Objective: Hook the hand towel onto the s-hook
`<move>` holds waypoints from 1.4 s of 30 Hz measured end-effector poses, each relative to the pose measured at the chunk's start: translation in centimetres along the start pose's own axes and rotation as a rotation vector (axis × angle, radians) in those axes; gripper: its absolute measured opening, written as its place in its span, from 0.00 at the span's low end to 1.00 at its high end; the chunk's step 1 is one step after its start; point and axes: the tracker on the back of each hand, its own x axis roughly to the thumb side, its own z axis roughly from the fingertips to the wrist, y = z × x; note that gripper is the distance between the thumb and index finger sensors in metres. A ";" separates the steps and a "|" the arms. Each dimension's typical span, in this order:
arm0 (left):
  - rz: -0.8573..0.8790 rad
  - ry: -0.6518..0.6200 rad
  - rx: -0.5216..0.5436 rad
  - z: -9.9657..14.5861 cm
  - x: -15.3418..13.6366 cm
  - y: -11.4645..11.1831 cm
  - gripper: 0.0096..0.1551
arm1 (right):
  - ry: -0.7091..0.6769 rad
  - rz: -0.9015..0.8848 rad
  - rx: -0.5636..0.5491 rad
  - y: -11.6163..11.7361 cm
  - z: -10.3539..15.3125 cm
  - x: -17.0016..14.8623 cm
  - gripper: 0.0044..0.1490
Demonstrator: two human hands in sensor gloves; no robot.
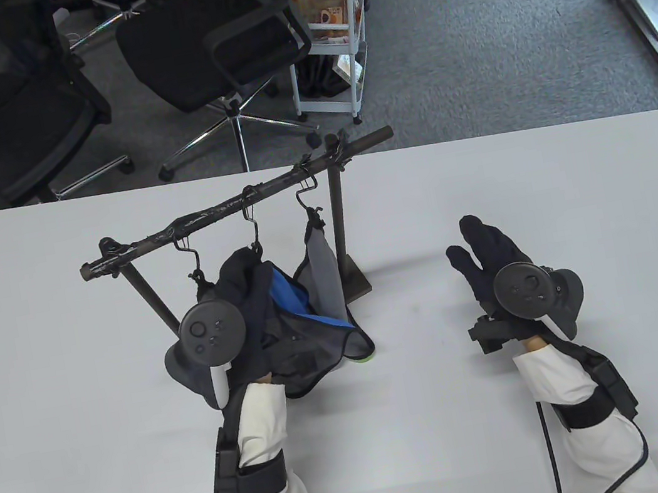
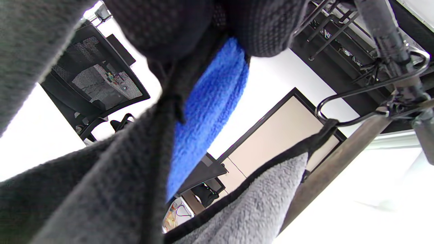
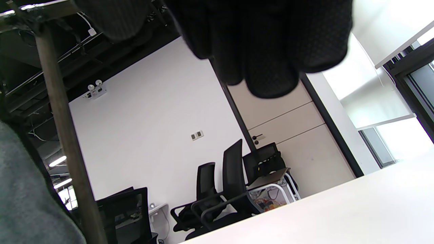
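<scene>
A dark rack bar carries three s-hooks: left, middle, right. A grey towel hangs from the right hook. A dark towel with a blue side hangs from the middle hook and bunches on the table. My left hand is under its tracker, pushed into the dark towel below the left hook. In the left wrist view its fingers grip dark cloth around the blue fold. My right hand lies flat, open and empty, to the right of the rack.
The rack's right post stands on a flat base between the towels and my right hand. A green object peeks out under the towel. Office chairs and a white cart stand beyond the table's far edge.
</scene>
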 end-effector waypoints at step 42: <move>-0.353 -0.275 -0.108 6.5 -3.9 0.5 0.30 | -0.064 0.182 0.071 -0.3 2.1 2.1 0.39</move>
